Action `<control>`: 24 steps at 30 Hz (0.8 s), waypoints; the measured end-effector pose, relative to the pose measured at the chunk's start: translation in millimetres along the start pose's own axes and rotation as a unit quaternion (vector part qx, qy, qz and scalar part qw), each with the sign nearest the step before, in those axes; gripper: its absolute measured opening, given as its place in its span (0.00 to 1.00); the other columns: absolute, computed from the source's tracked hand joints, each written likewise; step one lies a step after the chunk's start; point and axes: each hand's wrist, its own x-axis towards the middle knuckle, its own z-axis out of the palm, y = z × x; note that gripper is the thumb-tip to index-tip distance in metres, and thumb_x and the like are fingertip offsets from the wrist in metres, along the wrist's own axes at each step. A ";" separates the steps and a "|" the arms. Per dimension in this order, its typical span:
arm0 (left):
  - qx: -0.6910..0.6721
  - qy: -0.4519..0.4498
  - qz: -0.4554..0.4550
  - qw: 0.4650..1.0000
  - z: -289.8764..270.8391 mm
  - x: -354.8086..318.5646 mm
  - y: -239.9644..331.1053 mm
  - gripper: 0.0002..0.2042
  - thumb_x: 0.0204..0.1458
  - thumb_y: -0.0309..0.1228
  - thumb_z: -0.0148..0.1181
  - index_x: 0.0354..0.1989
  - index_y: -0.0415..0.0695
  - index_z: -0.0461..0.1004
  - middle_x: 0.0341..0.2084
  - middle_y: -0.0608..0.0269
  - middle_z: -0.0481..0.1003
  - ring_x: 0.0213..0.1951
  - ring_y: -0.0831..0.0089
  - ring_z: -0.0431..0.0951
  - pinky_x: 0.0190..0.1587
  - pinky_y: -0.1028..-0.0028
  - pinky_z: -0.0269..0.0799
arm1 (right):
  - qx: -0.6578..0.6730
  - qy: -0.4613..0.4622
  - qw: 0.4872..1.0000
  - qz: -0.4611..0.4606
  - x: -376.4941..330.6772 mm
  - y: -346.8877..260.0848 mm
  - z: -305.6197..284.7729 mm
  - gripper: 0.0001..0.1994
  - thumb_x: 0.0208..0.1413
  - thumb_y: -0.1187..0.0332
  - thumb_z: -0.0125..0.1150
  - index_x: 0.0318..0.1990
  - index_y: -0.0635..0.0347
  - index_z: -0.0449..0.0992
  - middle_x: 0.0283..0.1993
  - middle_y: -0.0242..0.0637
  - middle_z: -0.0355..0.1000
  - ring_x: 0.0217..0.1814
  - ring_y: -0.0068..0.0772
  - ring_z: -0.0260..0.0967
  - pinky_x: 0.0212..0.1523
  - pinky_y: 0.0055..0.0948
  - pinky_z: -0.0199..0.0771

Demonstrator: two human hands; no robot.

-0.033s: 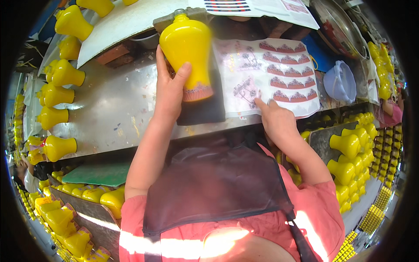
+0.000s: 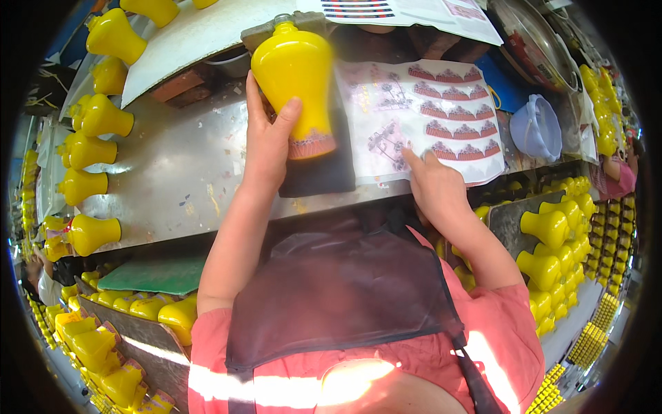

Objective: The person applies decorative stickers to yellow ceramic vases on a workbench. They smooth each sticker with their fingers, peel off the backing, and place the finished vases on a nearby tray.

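Head camera shows my left hand (image 2: 265, 141) gripping a yellow vase (image 2: 293, 76) over the metal desk (image 2: 172, 172), its patterned band beside my thumb. To its right, my right hand (image 2: 434, 183) presses fingertips on a white decal sheet (image 2: 441, 117) with rows of red crown-shaped labels.

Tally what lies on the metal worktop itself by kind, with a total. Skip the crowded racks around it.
Yellow vase held in the left hand: 1
Yellow vases lying along the worktop's left edge: 5
Decal sheet under the right hand: 1
Dark cloth pad under the held vase: 1
Pale blue plastic tub: 1
Total: 9
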 end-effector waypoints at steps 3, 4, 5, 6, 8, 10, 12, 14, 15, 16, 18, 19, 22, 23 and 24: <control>-0.006 0.005 -0.002 1.000 1.6 -0.3 0.6 0.44 0.61 0.35 0.63 0.79 0.45 0.40 0.64 0.48 0.63 0.63 0.61 0.68 0.64 0.64 0.67 | 0.022 0.076 0.997 -0.005 23.8 -10.3 9.5 0.22 0.52 0.75 0.59 0.57 0.64 0.74 0.47 0.50 0.71 0.32 0.50 0.79 0.34 0.42 0.83; -0.001 0.006 -0.002 1.000 1.9 -0.7 1.0 0.43 0.61 0.36 0.63 0.78 0.44 0.40 0.63 0.48 0.63 0.62 0.61 0.69 0.63 0.64 0.68 | 0.006 0.066 0.998 -0.007 33.8 -16.0 14.6 0.21 0.52 0.74 0.59 0.55 0.66 0.74 0.48 0.51 0.71 0.32 0.50 0.79 0.34 0.41 0.83; 0.005 0.014 -0.009 1.000 1.2 -1.2 1.8 0.43 0.61 0.36 0.63 0.78 0.43 0.41 0.63 0.48 0.63 0.61 0.62 0.69 0.62 0.65 0.69 | 0.000 0.056 0.998 -0.010 38.4 -22.2 19.4 0.20 0.55 0.71 0.59 0.56 0.66 0.73 0.48 0.51 0.71 0.33 0.50 0.79 0.35 0.42 0.82; 0.024 0.028 -0.007 0.999 1.1 -2.7 1.9 0.43 0.61 0.36 0.63 0.78 0.42 0.41 0.62 0.49 0.63 0.60 0.62 0.70 0.61 0.65 0.70 | -0.014 0.081 0.996 -0.025 41.0 -28.5 23.6 0.20 0.58 0.68 0.59 0.57 0.66 0.72 0.48 0.52 0.71 0.34 0.51 0.78 0.35 0.43 0.82; 0.061 0.063 -0.012 0.996 0.9 -7.1 1.2 0.43 0.62 0.38 0.63 0.77 0.41 0.42 0.61 0.49 0.63 0.59 0.63 0.71 0.59 0.66 0.71 | -0.015 0.020 0.999 -0.023 37.0 -36.3 28.2 0.20 0.61 0.65 0.59 0.58 0.66 0.72 0.49 0.52 0.71 0.34 0.50 0.78 0.35 0.43 0.81; 0.091 0.073 0.001 0.993 -1.0 -12.0 0.6 0.42 0.62 0.38 0.63 0.77 0.40 0.42 0.61 0.48 0.63 0.59 0.63 0.71 0.59 0.67 0.72 | -0.014 -0.009 0.998 -0.058 22.4 -38.0 27.6 0.22 0.62 0.63 0.61 0.60 0.65 0.72 0.51 0.50 0.72 0.33 0.46 0.78 0.33 0.41 0.81; 0.097 0.067 0.010 0.993 -2.1 -14.9 -0.8 0.41 0.63 0.39 0.61 0.77 0.39 0.42 0.62 0.48 0.63 0.59 0.63 0.71 0.59 0.67 0.72 | -0.018 -0.005 0.995 -0.098 5.8 -33.7 23.6 0.25 0.61 0.61 0.63 0.62 0.65 0.71 0.52 0.49 0.72 0.33 0.46 0.78 0.33 0.41 0.81; 0.087 0.058 -0.003 0.995 -3.0 -16.6 -1.5 0.40 0.65 0.39 0.59 0.77 0.40 0.42 0.63 0.48 0.62 0.59 0.63 0.70 0.61 0.66 0.70 | -0.002 0.003 0.993 -0.117 -5.5 -30.9 21.7 0.27 0.60 0.60 0.65 0.63 0.65 0.71 0.53 0.49 0.73 0.32 0.46 0.78 0.33 0.41 0.81; 0.081 0.056 -0.002 0.995 -3.5 -16.1 -1.5 0.38 0.67 0.40 0.56 0.77 0.41 0.43 0.63 0.49 0.63 0.60 0.64 0.70 0.62 0.66 0.68 | 0.014 0.021 0.993 -0.115 -8.9 -30.6 22.1 0.27 0.59 0.60 0.66 0.63 0.64 0.71 0.54 0.49 0.73 0.32 0.46 0.78 0.33 0.41 0.80; 0.078 0.059 -0.009 0.995 -4.2 -14.2 -1.0 0.35 0.68 0.40 0.52 0.78 0.42 0.43 0.64 0.49 0.63 0.61 0.64 0.69 0.64 0.66 0.66 | 0.032 0.074 0.989 -0.126 -11.4 -31.0 23.6 0.28 0.58 0.59 0.67 0.63 0.64 0.71 0.54 0.50 0.73 0.32 0.46 0.78 0.33 0.41 0.80; 0.055 0.064 -0.032 0.996 -7.3 -8.1 1.9 0.32 0.71 0.41 0.46 0.78 0.44 0.43 0.65 0.51 0.64 0.63 0.65 0.68 0.65 0.66 0.63 | 0.011 0.026 0.995 -0.092 -14.5 -32.8 28.9 0.27 0.56 0.60 0.68 0.61 0.63 0.74 0.54 0.49 0.73 0.31 0.45 0.78 0.32 0.39 0.80; 0.033 0.064 -0.051 0.996 -8.9 -4.0 3.6 0.31 0.72 0.42 0.44 0.78 0.45 0.43 0.66 0.52 0.63 0.64 0.65 0.68 0.66 0.67 0.63 | 0.016 0.049 0.993 -0.107 -16.0 -33.3 32.2 0.26 0.55 0.60 0.69 0.60 0.62 0.75 0.53 0.48 0.74 0.31 0.44 0.77 0.32 0.38 0.80; -0.028 0.044 -0.085 0.995 -11.3 8.2 6.5 0.29 0.74 0.44 0.39 0.78 0.49 0.43 0.67 0.55 0.63 0.66 0.65 0.67 0.66 0.67 0.63 | -0.058 0.133 0.970 -0.194 -22.0 -27.8 38.6 0.20 0.54 0.63 0.70 0.53 0.60 0.80 0.48 0.45 0.76 0.30 0.41 0.77 0.30 0.36 0.79; -0.047 0.030 -0.089 0.994 -11.5 12.2 7.1 0.29 0.74 0.45 0.38 0.78 0.50 0.43 0.68 0.57 0.63 0.66 0.65 0.67 0.66 0.67 0.63 | -0.049 0.142 0.966 -0.211 -23.9 -23.6 38.6 0.17 0.53 0.65 0.68 0.50 0.60 0.80 0.47 0.44 0.77 0.28 0.38 0.76 0.29 0.34 0.78; -0.077 0.001 -0.083 0.994 -11.4 16.6 7.9 0.28 0.74 0.44 0.39 0.78 0.50 0.44 0.67 0.59 0.64 0.66 0.66 0.68 0.66 0.67 0.64 | -0.041 0.150 0.961 -0.227 -25.3 -18.5 36.8 0.14 0.52 0.67 0.66 0.47 0.60 0.81 0.45 0.42 0.77 0.27 0.35 0.75 0.28 0.32 0.77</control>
